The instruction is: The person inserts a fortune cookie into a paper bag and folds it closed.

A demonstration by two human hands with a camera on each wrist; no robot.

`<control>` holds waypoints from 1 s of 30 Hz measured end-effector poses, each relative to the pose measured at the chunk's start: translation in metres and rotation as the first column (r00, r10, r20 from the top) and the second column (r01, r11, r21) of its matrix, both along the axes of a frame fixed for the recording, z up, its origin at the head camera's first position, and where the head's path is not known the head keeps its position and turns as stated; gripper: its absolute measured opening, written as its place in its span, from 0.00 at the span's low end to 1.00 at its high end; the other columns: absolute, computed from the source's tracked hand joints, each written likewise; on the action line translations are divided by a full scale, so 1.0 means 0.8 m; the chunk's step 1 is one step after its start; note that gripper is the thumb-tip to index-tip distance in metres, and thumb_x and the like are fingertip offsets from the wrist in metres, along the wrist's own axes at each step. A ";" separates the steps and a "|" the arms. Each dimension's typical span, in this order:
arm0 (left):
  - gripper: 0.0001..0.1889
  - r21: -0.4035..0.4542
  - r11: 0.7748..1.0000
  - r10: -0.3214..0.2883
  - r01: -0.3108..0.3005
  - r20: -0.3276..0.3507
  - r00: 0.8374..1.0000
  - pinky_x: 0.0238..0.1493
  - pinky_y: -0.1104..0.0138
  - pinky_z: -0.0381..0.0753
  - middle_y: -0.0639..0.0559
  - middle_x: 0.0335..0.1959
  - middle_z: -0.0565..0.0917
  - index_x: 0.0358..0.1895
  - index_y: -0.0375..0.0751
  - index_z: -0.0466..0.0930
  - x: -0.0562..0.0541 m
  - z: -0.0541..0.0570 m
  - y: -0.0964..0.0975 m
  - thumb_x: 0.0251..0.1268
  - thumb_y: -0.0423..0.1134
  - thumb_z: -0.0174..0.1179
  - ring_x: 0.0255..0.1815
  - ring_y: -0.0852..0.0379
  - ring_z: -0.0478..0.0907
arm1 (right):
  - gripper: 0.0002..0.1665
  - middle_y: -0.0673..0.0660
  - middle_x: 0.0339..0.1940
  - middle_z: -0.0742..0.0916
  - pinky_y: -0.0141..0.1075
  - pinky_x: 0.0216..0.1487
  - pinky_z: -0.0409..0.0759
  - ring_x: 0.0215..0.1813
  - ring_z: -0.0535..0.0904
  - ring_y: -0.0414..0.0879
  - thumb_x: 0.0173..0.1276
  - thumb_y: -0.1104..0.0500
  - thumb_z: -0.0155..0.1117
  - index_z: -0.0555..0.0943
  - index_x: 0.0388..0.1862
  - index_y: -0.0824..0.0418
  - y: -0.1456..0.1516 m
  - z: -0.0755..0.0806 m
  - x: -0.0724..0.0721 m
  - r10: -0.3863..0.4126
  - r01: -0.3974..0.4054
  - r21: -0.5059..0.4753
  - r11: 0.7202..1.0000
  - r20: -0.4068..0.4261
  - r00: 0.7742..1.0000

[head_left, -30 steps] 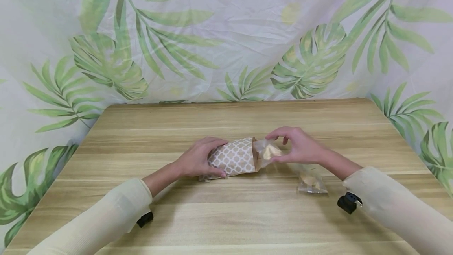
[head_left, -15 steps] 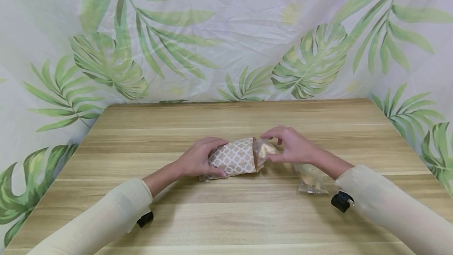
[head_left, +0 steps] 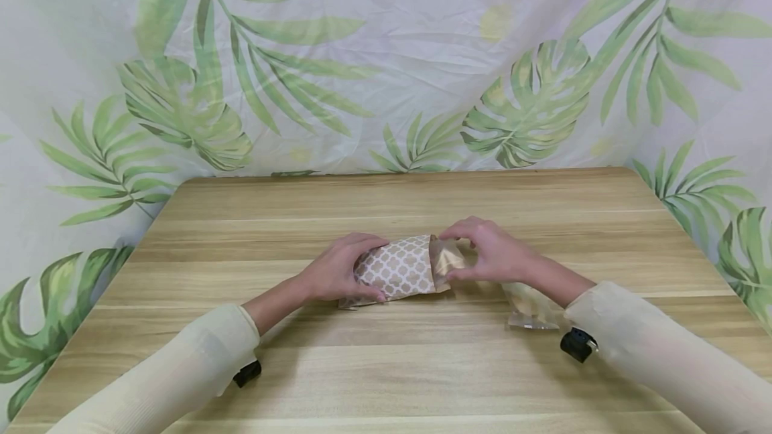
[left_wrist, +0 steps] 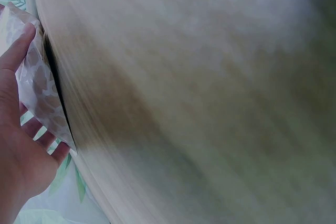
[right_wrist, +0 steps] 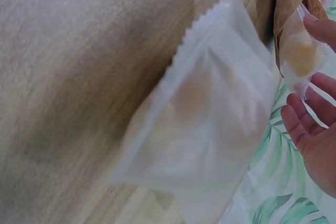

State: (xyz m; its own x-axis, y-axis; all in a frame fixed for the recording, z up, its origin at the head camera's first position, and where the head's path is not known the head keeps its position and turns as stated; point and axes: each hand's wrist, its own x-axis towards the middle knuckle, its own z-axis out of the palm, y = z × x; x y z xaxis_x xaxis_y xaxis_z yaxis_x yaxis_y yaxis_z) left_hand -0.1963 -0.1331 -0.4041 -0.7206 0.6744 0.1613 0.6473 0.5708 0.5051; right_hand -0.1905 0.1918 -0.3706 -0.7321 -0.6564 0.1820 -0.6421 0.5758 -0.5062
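A tan paper bag (head_left: 399, 264) with a white lattice print lies on its side on the table, its mouth facing right. My left hand (head_left: 339, 269) grips the closed end, thumb on the near side and fingers along the far side; the left wrist view shows this hand (left_wrist: 23, 150) on the bag (left_wrist: 43, 90) as well. Between thumb and fingers, my right hand (head_left: 499, 253) holds a small clear packet (head_left: 447, 258) with a golden snack inside. In the right wrist view that packet (right_wrist: 300, 53) sits partly within the brown bag mouth (right_wrist: 310, 4).
A second clear packet (head_left: 532, 313) with a similar snack lies on the wooden table (head_left: 386, 380), below my right forearm; it looms large in the right wrist view. Behind the table hangs a leaf-print cloth (head_left: 410, 86).
My right hand has moved left with its packet, which sits deeper in the bag's mouth now. The left hand and the bag have stayed nearly still, as has the second packet.
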 end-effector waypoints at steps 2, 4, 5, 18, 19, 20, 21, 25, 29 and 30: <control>0.51 -0.002 1.000 0.002 -0.002 0.001 1.000 0.72 0.47 0.71 0.41 0.69 0.78 0.72 0.37 0.74 0.000 0.000 0.000 0.42 0.57 0.84 0.71 0.42 0.73 | 0.37 0.60 0.57 0.88 0.52 0.54 0.82 0.58 0.82 0.57 0.55 0.52 0.84 0.83 0.61 0.67 -0.001 0.000 0.000 0.001 -0.001 0.007 1.000 -0.015 1.000; 0.52 -0.008 1.000 0.004 -0.004 0.001 1.000 0.73 0.46 0.71 0.40 0.69 0.77 0.72 0.37 0.74 0.000 0.000 0.000 0.43 0.58 0.83 0.71 0.41 0.72 | 0.37 0.61 0.57 0.88 0.53 0.57 0.81 0.59 0.81 0.58 0.55 0.51 0.84 0.83 0.60 0.67 -0.002 0.000 0.001 0.001 0.000 0.012 1.000 -0.022 1.000; 0.52 -0.011 1.000 0.004 -0.004 0.000 1.000 0.73 0.46 0.71 0.40 0.70 0.77 0.72 0.37 0.74 0.000 0.000 0.000 0.43 0.58 0.83 0.71 0.41 0.72 | 0.37 0.61 0.57 0.88 0.54 0.59 0.81 0.60 0.81 0.59 0.54 0.52 0.84 0.83 0.61 0.67 -0.003 0.000 0.001 -0.002 0.002 0.015 1.000 -0.019 1.000; 0.52 -0.013 1.000 0.003 -0.003 -0.001 1.000 0.72 0.45 0.71 0.40 0.70 0.77 0.72 0.36 0.74 0.000 0.000 0.000 0.43 0.58 0.83 0.71 0.40 0.72 | 0.39 0.66 0.61 0.83 0.53 0.57 0.83 0.57 0.82 0.61 0.55 0.52 0.78 0.81 0.64 0.69 -0.002 0.003 0.005 0.014 -0.017 0.060 0.998 0.043 0.999; 0.52 -0.013 1.000 0.003 -0.003 0.000 1.000 0.72 0.45 0.71 0.40 0.69 0.77 0.72 0.37 0.74 0.000 0.000 0.000 0.43 0.58 0.83 0.71 0.40 0.72 | 0.39 0.66 0.61 0.83 0.51 0.54 0.84 0.55 0.82 0.59 0.55 0.53 0.77 0.81 0.64 0.69 -0.002 0.004 0.006 0.012 -0.015 0.059 0.998 0.056 0.998; 0.52 -0.012 1.000 0.004 -0.004 0.002 1.000 0.72 0.45 0.71 0.40 0.69 0.77 0.72 0.37 0.74 0.000 0.000 0.000 0.43 0.58 0.83 0.71 0.40 0.72 | 0.39 0.65 0.61 0.82 0.49 0.51 0.85 0.52 0.82 0.58 0.54 0.54 0.76 0.80 0.65 0.69 -0.002 0.004 0.006 0.008 -0.012 0.057 0.998 0.070 0.997; 0.52 -0.012 1.000 0.005 -0.005 0.002 1.000 0.72 0.45 0.71 0.40 0.69 0.77 0.72 0.37 0.74 0.000 -0.001 0.000 0.43 0.58 0.83 0.71 0.40 0.72 | 0.40 0.64 0.60 0.81 0.46 0.49 0.84 0.51 0.82 0.56 0.54 0.54 0.76 0.80 0.65 0.68 -0.002 0.004 0.006 0.000 -0.005 0.055 0.998 0.084 0.996; 0.52 -0.010 1.000 0.006 -0.006 -0.001 1.000 0.72 0.45 0.71 0.40 0.69 0.77 0.72 0.37 0.74 0.000 -0.001 0.000 0.43 0.58 0.83 0.71 0.41 0.72 | 0.40 0.62 0.59 0.82 0.46 0.51 0.85 0.51 0.82 0.56 0.54 0.54 0.80 0.80 0.65 0.68 -0.004 0.002 0.006 -0.031 0.026 0.053 0.998 0.088 0.996; 0.52 -0.008 1.000 0.004 -0.005 -0.010 1.000 0.72 0.46 0.72 0.40 0.69 0.77 0.72 0.37 0.74 -0.001 -0.003 0.000 0.43 0.59 0.83 0.70 0.41 0.73 | 0.40 0.62 0.58 0.85 0.51 0.60 0.83 0.57 0.82 0.58 0.52 0.52 0.84 0.82 0.62 0.68 -0.010 -0.001 0.005 -0.038 0.036 0.038 0.999 0.037 0.999; 0.52 -0.007 1.000 0.004 -0.004 -0.010 1.000 0.72 0.46 0.72 0.40 0.69 0.77 0.72 0.37 0.74 -0.001 -0.003 0.000 0.43 0.59 0.82 0.70 0.41 0.73 | 0.39 0.62 0.57 0.85 0.52 0.62 0.82 0.59 0.82 0.58 0.52 0.52 0.84 0.83 0.61 0.68 -0.012 -0.002 0.004 -0.036 0.035 0.032 0.999 0.023 0.999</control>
State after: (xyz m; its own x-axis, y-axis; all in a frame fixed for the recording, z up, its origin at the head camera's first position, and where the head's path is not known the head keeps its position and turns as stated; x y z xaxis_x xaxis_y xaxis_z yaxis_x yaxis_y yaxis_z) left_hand -0.1974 -0.1332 -0.4068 -0.7214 0.6729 0.1640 0.6503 0.5767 0.4945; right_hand -0.1871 0.1824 -0.3720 -0.7588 -0.6353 0.1436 -0.6090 0.6139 -0.5023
